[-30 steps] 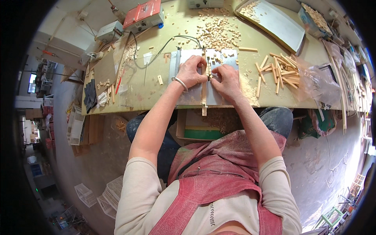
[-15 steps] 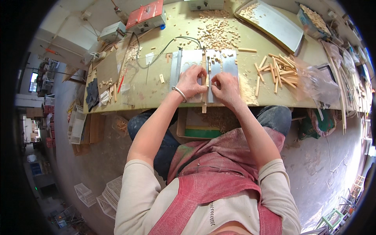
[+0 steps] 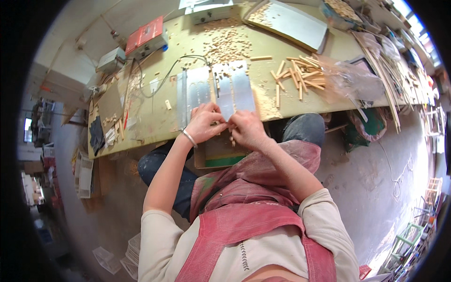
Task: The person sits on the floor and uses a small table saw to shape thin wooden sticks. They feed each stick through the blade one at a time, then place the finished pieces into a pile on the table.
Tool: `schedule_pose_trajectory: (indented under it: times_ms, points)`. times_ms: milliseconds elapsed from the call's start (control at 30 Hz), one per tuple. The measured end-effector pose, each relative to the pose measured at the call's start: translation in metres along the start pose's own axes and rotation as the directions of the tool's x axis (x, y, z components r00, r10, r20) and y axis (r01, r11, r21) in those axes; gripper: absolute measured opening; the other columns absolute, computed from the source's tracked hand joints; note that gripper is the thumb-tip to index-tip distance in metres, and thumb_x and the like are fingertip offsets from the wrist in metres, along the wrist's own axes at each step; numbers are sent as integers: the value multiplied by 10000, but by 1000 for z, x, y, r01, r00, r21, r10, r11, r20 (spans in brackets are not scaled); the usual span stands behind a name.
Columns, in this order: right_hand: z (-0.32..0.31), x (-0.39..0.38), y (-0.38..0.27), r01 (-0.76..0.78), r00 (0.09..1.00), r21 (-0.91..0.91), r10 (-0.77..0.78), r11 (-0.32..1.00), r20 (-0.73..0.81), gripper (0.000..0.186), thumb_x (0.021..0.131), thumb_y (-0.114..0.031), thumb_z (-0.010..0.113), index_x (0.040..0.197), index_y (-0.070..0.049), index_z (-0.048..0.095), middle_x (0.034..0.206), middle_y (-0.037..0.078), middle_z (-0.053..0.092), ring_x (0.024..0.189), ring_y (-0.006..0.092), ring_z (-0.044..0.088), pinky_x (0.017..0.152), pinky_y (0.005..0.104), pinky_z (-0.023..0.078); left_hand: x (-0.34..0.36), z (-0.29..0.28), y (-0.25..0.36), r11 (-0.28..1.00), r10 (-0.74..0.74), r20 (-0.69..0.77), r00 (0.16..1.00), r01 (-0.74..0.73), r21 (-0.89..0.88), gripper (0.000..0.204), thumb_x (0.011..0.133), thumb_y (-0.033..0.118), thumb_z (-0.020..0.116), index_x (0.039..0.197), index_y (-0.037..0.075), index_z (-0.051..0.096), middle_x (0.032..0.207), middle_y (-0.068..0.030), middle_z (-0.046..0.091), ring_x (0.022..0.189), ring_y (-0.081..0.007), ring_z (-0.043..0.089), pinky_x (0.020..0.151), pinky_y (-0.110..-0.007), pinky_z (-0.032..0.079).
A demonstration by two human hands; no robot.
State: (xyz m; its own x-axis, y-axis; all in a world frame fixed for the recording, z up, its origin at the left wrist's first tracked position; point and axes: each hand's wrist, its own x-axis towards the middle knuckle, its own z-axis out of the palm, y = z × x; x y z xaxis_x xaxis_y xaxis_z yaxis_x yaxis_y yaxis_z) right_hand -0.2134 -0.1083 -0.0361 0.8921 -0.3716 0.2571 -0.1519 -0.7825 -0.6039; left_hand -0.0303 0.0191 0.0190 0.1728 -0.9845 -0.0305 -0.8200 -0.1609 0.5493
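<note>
Tray (image 3: 296, 29) and tub (image 3: 332, 19) hold wood bits (image 3: 261, 13) — both hands' fingers (image 3: 241, 119) close together, grip unclear.

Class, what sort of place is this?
Probably a woodworking workshop: small wood pieces are heaped on the workbench, wooden sticks lie piled nearby, and what looks like sawdust lies beside the metal plate.

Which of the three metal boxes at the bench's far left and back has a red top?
The middle box, between the small box to its left and the back box. Those two are grey to white, without red.
</note>
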Motion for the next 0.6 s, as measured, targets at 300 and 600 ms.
schedule_pose_trajectory:
  times_ms: [300, 600]
  points:
    - [-63, -26, 91, -296, 942, 172, 317, 939, -107, 180, 907, -151, 708, 1047, -38, 719, 1009, 179, 722, 947, 337, 712, 863, 424, 571, -63, 7, 48, 993, -11, -446, 895, -43, -111, 266, 861, 30, 753, 1118, 29, 686, 1118, -122, 660, 1085, -288, 653, 990, -396, 498]
    - [-110, -6, 246, -753, 643, -223, 621, 619, -448, 346, 917, -267, 713, 1157, -22, 661, 1068, 223, 714, 1080, 408, 688, 946, 499, 562, -91, 77, 55, 883, -285, -271, 920, 142, -447, 290, 904, -24, 694, 1192, -14, 661, 993, -125, 666, 904, -226, 686, 844, -340, 561]
